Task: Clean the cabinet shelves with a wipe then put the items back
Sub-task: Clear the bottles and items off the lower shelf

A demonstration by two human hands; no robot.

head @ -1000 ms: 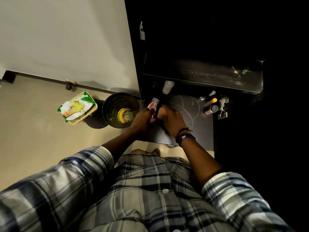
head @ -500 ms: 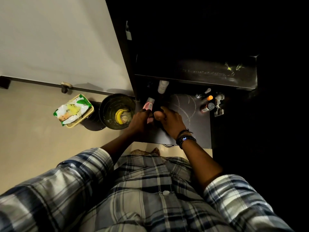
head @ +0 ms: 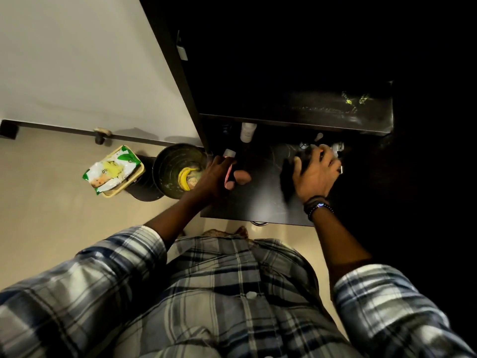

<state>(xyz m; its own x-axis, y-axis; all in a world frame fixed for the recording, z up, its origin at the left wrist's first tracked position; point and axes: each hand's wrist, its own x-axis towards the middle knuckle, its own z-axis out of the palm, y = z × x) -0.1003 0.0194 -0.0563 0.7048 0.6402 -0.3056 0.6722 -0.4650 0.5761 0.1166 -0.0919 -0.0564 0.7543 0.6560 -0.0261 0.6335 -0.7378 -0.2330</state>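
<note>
Left hand [head: 216, 177] grips a pink tube [head: 228, 171] at nine o'clock on the shelf [head: 260, 192]; right hand [head: 313, 174], fingers spread, reaches the bottles [head: 320, 143] at two o'clock.

There is just one camera, and it sits on the person's head. It looks almost straight down past the shirt [head: 232, 293] to the floor [head: 51, 215]. The dark shelf [head: 258, 192] lies close in front, within arm's reach. The view is wide, so the edges bend.
</note>
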